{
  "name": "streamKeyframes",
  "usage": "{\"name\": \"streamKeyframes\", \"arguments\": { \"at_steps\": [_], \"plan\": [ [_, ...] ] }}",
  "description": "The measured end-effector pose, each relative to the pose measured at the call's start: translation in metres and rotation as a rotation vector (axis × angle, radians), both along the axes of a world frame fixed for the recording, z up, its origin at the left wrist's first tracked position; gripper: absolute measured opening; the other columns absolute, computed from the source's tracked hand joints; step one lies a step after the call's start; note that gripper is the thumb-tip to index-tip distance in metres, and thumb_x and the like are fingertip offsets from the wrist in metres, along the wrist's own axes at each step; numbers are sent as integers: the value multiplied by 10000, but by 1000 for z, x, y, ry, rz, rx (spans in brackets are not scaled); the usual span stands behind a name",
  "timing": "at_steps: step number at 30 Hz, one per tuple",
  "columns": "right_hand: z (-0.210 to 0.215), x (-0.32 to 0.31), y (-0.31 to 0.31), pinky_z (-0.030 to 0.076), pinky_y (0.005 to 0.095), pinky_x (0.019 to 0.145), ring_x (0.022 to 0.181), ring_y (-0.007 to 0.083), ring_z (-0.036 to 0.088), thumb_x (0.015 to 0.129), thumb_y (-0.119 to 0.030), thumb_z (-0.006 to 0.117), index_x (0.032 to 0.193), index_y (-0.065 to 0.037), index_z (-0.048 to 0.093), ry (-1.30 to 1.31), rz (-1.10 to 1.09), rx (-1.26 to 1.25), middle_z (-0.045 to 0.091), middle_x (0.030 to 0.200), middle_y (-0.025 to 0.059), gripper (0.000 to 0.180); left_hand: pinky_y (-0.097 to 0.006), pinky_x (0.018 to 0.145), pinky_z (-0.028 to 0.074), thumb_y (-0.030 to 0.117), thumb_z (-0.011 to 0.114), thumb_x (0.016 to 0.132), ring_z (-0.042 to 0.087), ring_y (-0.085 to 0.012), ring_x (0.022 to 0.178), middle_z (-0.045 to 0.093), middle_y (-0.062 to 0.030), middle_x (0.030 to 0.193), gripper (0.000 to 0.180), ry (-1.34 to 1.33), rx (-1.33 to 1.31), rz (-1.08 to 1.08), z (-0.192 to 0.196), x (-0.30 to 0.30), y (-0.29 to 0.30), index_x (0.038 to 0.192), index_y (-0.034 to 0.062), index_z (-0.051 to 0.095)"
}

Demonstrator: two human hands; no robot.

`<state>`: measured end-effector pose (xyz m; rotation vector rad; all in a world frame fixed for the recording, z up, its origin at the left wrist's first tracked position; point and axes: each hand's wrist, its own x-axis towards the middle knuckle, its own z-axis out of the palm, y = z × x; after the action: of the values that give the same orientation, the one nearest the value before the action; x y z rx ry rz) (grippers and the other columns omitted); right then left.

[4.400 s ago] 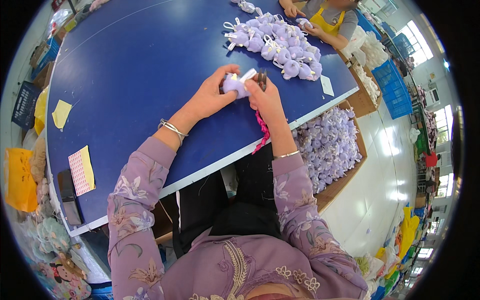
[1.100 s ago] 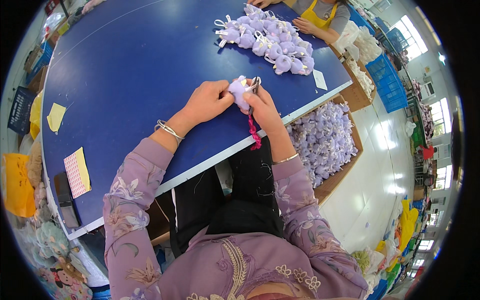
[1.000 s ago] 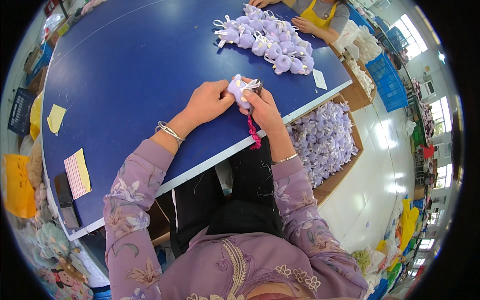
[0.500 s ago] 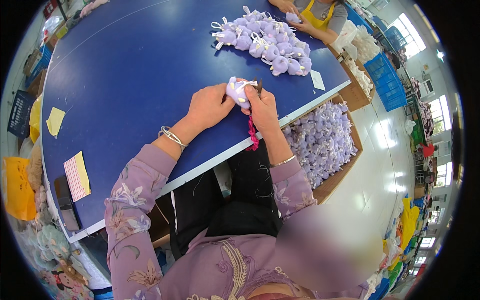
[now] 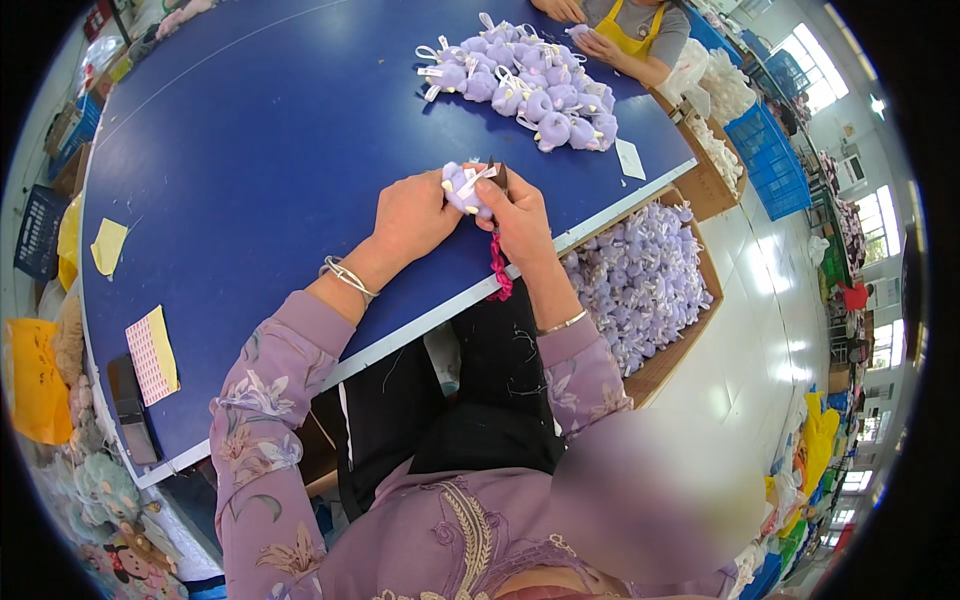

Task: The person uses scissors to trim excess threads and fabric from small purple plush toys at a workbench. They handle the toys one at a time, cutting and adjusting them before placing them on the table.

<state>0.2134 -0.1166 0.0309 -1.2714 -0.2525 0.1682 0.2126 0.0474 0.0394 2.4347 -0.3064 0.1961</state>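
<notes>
Toy (image 5: 461, 188) since turned | yellow tips (image 5: 471, 210) pointed toward bench's (image 5: 250, 160) near-left corner | axis unclear | clamped by fingers: left hand (image 5: 413, 214), right hand (image 5: 522, 218)

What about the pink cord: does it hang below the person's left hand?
No, the pink cord hangs below the right hand, while the left hand grips the lavender plush toy.

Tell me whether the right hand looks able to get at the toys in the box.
Probably yes: the cardboard box stands open beside the right forearm, and nothing visible covers the purple toys. The right hand, though, is occupied with dark snips and another plush toy.
</notes>
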Motion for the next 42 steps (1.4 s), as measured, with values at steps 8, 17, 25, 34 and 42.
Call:
{"name": "streamKeyframes", "arguments": {
  "at_steps": [8, 17, 25, 34, 42],
  "plan": [
    [14, -12, 12, 479, 280, 807, 953, 133, 580, 813, -198, 753, 1244, 31, 560, -184, -95, -559, 635, 1065, 90, 525, -382, 728, 512, 282, 563, 883, 680, -295, 824, 701, -147, 876, 285, 78, -502, -46, -21, 14, 13, 1016, 54, 671],
    [21, -8, -7, 470, 262, 851, 949, 100, 576, 850, -176, 717, 1250, 15, 563, -89, -48, -331, 639, 1047, 39, 470, -340, 616, 474, 182, 548, 876, 609, -223, 634, 634, -107, 708, 195, 84, -289, -186, -17, 15, 14, 877, 6, 632],
    [17, 2, -55, 248, 202, 363, 468, 20, 402, 861, -345, 715, 1096, -68, 614, -99, -105, 252, 609, 855, 6, 377, -292, 636, 463, 136, 567, 900, 575, -139, 699, 619, -51, 780, 133, 92, -429, -295, -8, 7, 6, 886, 7, 596],
    [10, 18, -98, 351, 228, 475, 559, 39, 452, 903, -154, 641, 1001, -30, 630, -95, -383, -254, 601, 748, 5, 158, -264, 761, 461, 106, 634, 870, 546, -128, 964, 575, -45, 1102, 340, -69, -456, -165, -3, 26, 2, 1189, 59, 525],
    [0, 22, -88, 374, 222, 553, 622, 45, 475, 910, -157, 622, 855, -19, 613, -16, -381, -394, 558, 675, -22, 148, -478, 1132, 260, 435, 774, 735, 263, -406, 1382, 348, -209, 1478, 883, -379, -41, 23, -1, 142, -19, 1440, 78, 378]
  ]
}}
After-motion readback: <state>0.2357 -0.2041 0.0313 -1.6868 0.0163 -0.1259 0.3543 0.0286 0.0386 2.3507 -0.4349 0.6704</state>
